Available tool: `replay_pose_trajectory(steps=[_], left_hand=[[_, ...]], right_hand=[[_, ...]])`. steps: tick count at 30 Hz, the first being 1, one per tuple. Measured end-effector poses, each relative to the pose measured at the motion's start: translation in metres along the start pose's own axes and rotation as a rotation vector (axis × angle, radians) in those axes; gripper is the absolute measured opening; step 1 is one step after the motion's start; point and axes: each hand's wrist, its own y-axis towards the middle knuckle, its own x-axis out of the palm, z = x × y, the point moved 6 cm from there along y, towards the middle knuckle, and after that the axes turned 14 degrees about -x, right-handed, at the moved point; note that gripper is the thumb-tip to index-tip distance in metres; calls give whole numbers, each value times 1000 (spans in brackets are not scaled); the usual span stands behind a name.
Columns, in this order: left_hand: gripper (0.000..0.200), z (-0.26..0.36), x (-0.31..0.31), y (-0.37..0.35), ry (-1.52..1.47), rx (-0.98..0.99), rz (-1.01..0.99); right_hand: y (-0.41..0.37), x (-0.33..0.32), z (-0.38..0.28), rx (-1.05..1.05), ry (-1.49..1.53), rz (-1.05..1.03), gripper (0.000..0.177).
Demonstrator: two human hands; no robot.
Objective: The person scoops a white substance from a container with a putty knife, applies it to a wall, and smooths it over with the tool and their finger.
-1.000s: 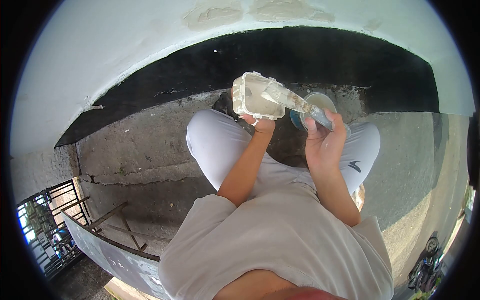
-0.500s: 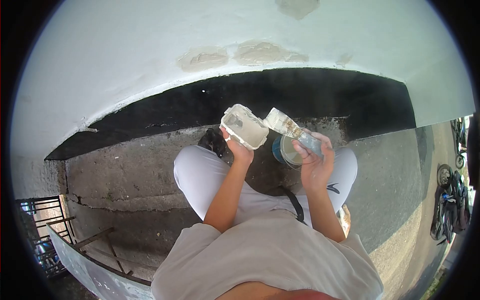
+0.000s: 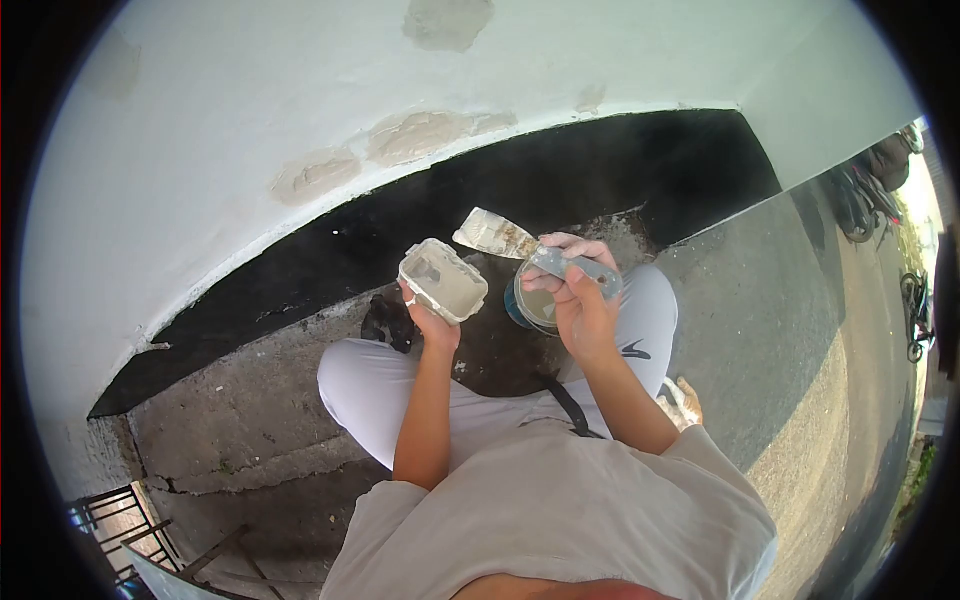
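Observation:
My left hand is closed around a small off-white plastic container with pale grey putty inside, its opening facing up. In my right hand is a putty knife, gripped by its grey handle. Pale putty coats the blade, which points left and is apart from the container. Whitish residue marks the right fingers. Below and partly behind the right hand stands a bucket with pale contents. Ahead, the pale wall carries rough putty patches above a black band.
A black-and-white shape, perhaps an animal, lies beside the left knee. An orange-and-white cat is by the right hip. Metal bars stand at lower left. Motorcycles are parked far right on the concrete ground.
The view has turned, so the wall and ground appear tilted. My right hand has swung the putty knife to a flatter angle, its blade now farther from the container. Both holds stay the same.

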Motion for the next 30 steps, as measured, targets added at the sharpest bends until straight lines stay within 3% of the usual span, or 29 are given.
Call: replay_pose_trajectory(steps=[10, 13, 16, 20, 23, 25, 28, 30], left_hand=[[63, 2, -3, -1, -26, -3, -29], [63, 4, 5, -7, -84, 5, -67], [63, 8, 24, -14, -197, -40, -306], [67, 3, 15, -13, -242, -75, -162], [71, 1, 24, -19, -262, -186, -346], [74, -1, 28, -24, -284, -177, -403], [73, -5, 24, -26, -379, -138, -351], [73, -5, 21, -28, -422, -151, -336]], right_hand=[[47, -35, -49, -253, -207, 98, 15], [52, -32, -54, -273, -192, 38, 16], [37, -22, -35, -137, -142, -28, 21], [-15, -16, 18, 132, -125, -245, 20], [-49, -14, 52, 260, -141, -330, 17], [-63, -16, 68, 366, -169, -298, 22], [-66, -26, 77, 138, -640, -496, 45], [-68, -28, 77, 167, -602, -538, 62]])
